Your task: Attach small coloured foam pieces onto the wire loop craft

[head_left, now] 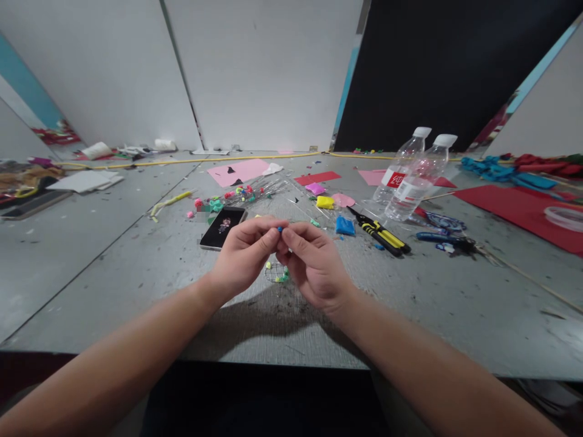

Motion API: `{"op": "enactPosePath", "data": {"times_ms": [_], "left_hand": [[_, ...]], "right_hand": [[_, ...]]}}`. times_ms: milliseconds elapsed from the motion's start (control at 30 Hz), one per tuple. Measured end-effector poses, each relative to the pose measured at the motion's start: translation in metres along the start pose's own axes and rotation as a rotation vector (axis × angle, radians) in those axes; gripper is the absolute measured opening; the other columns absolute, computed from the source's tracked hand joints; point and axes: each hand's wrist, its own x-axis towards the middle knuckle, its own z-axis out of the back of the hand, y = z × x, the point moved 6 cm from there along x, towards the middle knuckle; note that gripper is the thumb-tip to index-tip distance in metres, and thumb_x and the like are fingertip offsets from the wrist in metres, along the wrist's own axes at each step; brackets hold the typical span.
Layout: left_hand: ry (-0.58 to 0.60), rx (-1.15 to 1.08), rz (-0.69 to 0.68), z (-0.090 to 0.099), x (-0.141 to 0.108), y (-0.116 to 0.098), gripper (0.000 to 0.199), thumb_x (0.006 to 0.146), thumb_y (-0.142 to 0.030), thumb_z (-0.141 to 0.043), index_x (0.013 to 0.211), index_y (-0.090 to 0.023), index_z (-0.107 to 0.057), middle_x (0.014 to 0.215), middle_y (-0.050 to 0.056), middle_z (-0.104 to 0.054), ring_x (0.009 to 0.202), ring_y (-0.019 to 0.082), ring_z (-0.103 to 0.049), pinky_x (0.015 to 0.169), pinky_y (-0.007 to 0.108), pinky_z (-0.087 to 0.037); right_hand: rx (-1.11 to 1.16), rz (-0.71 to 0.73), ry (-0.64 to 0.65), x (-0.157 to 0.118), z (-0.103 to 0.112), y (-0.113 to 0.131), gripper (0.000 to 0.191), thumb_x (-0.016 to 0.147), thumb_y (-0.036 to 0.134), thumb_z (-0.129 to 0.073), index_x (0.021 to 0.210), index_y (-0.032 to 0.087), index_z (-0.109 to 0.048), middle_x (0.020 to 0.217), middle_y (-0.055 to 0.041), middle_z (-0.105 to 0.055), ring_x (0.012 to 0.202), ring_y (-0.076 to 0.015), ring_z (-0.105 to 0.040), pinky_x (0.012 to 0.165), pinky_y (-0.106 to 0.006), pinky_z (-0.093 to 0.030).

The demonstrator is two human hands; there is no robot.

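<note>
Between the fingertips of my left hand (246, 249) and my right hand (314, 258) is a small blue lump of modelling clay (280, 229). Both hands are closed, thumbs and fingers pinching it from either side above the table. Just below them a round wire frame (275, 274) with yellow and green bits on it lies on the grey tabletop. Behind my left hand is a phone (221, 229) with a lit dark screen, partly covered by the fingers. A blue clay packet (345, 226) lies beyond my right hand.
To the right lie yellow-black pliers (380, 233), blue-handled pliers (444, 240) and two clear bottles (403, 194) standing upright. Yellow clay (325, 203), pink paper (239, 172) and several coloured clay flowers (228, 197) are scattered farther back. Red sheets (514, 209) lie at right.
</note>
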Motion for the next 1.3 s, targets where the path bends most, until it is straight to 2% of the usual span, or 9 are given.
{"op": "enactPosePath", "data": {"times_ms": [367,500,600,700,800,900,1067,1200,1300], "left_hand": [[-0.013,0.074,0.009,0.010,0.001,0.005,0.016,0.080,-0.034,-0.086,0.093,-0.025,-0.083,0.068,0.000,-0.070,0.061,0.012,-0.065,0.056,0.025,-0.055],[-0.065,0.347,0.008,0.029,0.009,0.007,0.020,0.084,-0.041,-0.081,0.096,-0.024,-0.082,0.074,0.001,-0.070,0.062,0.010,-0.057,0.059,0.024,-0.048],[0.098,0.765,-0.052,0.039,0.019,0.009,0.017,0.090,-0.034,-0.072,0.097,-0.021,-0.081,0.082,0.005,-0.069,0.073,0.014,-0.059,0.068,0.028,-0.048],[0.329,1.156,-0.064,0.048,0.025,0.020,0.016,0.091,-0.025,-0.065,0.095,-0.021,-0.081,0.080,0.005,-0.062,0.075,0.017,-0.057,0.074,0.033,-0.047],[0.482,1.360,0.005,0.061,0.026,0.031,0.022,0.092,-0.024,-0.060,0.093,-0.021,-0.081,0.085,0.010,-0.062,0.078,0.022,-0.058,0.075,0.036,-0.045],[0.541,1.456,0.035,0.068,0.025,0.036,0.027,0.094,-0.027,-0.056,0.097,-0.021,-0.082,0.087,0.012,-0.063,0.076,0.022,-0.057,0.073,0.036,-0.044],[0.540,1.501,0.076,0.069,0.025,0.034,0.030,0.095,-0.026,-0.054,0.103,-0.020,-0.082,0.089,0.011,-0.064,0.078,0.021,-0.058,0.075,0.034,-0.045],[0.404,1.731,0.109,0.079,0.030,0.021,0.034,0.095,-0.026,-0.052,0.110,-0.017,-0.081,0.097,0.013,-0.066,0.090,0.025,-0.062,0.082,0.036,-0.047],[0.429,1.834,0.152,0.088,0.032,0.017,0.031,0.090,-0.030,-0.059,0.107,-0.018,-0.081,0.095,0.012,-0.067,0.090,0.025,-0.063,0.082,0.036,-0.049]], "right_hand": [[-0.011,-0.006,-0.010,0.003,0.002,0.000,0.026,0.070,0.046,-0.086,0.067,0.025,-0.071,0.064,0.0033,-0.059,0.064,-0.0126,-0.051,0.059,-0.028,-0.040],[-0.085,-0.013,-0.125,0.013,0.021,0.003,0.026,0.075,0.049,-0.077,0.073,0.024,-0.071,0.065,0.0017,-0.060,0.062,-0.0130,-0.051,0.056,-0.029,-0.039],[-0.126,0.017,-0.217,0.024,0.040,0.007,0.026,0.076,0.048,-0.073,0.071,0.023,-0.070,0.062,0.0011,-0.058,0.058,-0.0123,-0.050,0.053,-0.028,-0.038],[-0.183,0.017,-0.266,0.035,0.056,0.008,0.027,0.076,0.047,-0.073,0.068,0.021,-0.069,0.061,0.0010,-0.058,0.055,-0.0107,-0.049,0.051,-0.026,-0.037],[-0.296,0.000,-0.302,0.043,0.069,0.005,0.036,0.079,0.054,-0.071,0.066,0.021,-0.067,0.057,0.0017,-0.056,0.049,-0.0097,-0.046,0.047,-0.026,-0.035],[-0.373,-0.016,-0.342,0.049,0.078,0.001,0.040,0.080,0.056,-0.069,0.063,0.020,-0.064,0.053,0.0025,-0.054,0.045,-0.0089,-0.044,0.045,-0.025,-0.032],[-0.458,-0.056,-0.347,0.052,0.084,-0.003,0.039,0.077,0.053,-0.072,0.060,0.019,-0.065,0.050,0.0032,-0.052,0.044,-0.0080,-0.042,0.045,-0.024,-0.031],[-0.527,-0.065,-0.367,0.051,0.088,-0.002,0.033,0.077,0.046,-0.072,0.060,0.020,-0.065,0.050,0.0037,-0.052,0.044,-0.0083,-0.041,0.047,-0.025,-0.032],[-0.605,-0.062,-0.353,0.052,0.090,-0.002,0.030,0.076,0.045,-0.072,0.060,0.020,-0.065,0.051,0.0040,-0.052,0.046,-0.0093,-0.042,0.048,-0.027,-0.033]]}}
